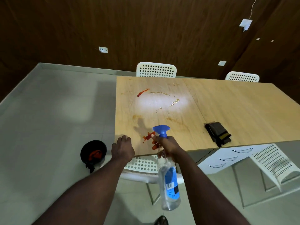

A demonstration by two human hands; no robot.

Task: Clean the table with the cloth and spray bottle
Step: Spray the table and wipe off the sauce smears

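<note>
My right hand (167,144) grips the neck of a clear spray bottle (168,184) with a blue label and a blue trigger head (161,129), held over the near edge of the light wooden table (243,108), nozzle pointing left. My left hand (123,148) rests at the table's near left corner with fingers curled and nothing in it. Red smears lie just beside the nozzle (147,137) and further back (142,92). Glossy wet streaks (174,101) mark the table's middle. A folded dark cloth (218,133) lies on the table to the right.
White perforated chairs stand at the far side (156,70), (242,76), at the near right (274,163), and one under the near edge (142,166). A white drawer unit (227,159) sits under the table. A black bin (93,152) stands on the floor at left.
</note>
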